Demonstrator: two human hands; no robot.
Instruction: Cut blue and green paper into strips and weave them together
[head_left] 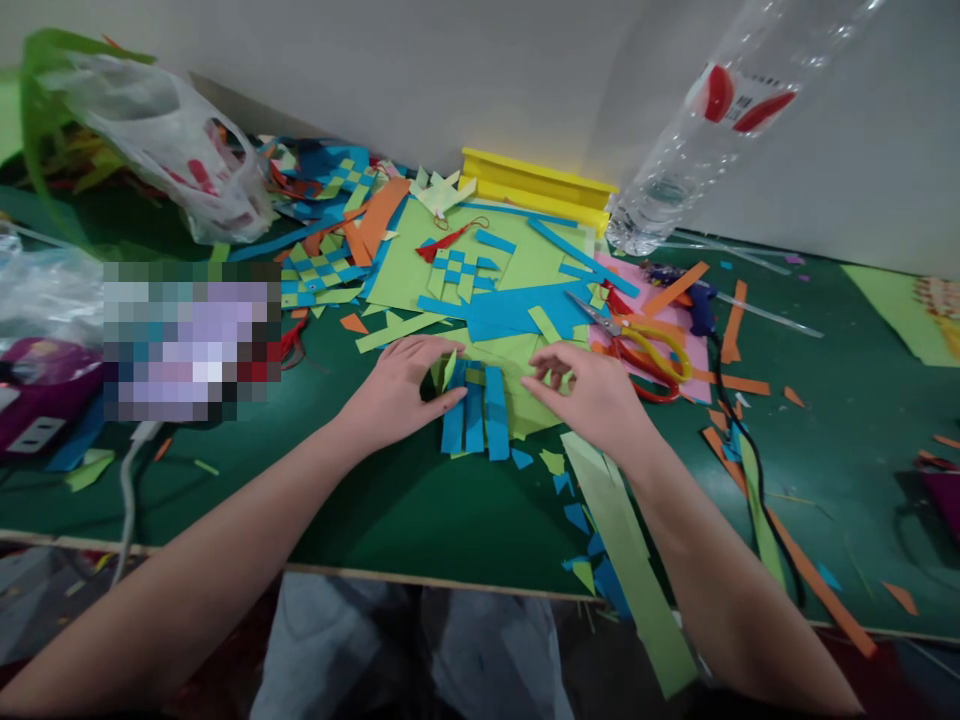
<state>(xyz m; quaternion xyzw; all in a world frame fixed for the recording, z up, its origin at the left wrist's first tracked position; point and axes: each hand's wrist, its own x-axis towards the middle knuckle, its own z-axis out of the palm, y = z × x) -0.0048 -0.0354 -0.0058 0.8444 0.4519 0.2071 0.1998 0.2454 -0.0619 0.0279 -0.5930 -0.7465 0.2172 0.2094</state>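
Observation:
Several blue paper strips (474, 415) lie side by side on the table, crossed near their far ends by a short green strip (475, 377). My left hand (401, 390) is at their left side, thumb resting on the nearest blue strip and fingers bent around the far end. Between thumb and fingers a green paper tip (451, 369) sticks up. To the right, my right hand (589, 390) hovers over green paper (525, 400), fingers loosely curled, thumb apart, nothing visible in it. Scissors (637, 345) with yellow and orange handles lie just beyond it.
Woven blue-green pieces (461, 272), a red tassel (450, 240) and a blue sheet (517, 312) lie farther back. A yellow holder (540, 190) and clear bottle (697, 150) stand by the wall. A plastic bag (187, 150) is at left. A long green strip (630, 560) overhangs the front edge.

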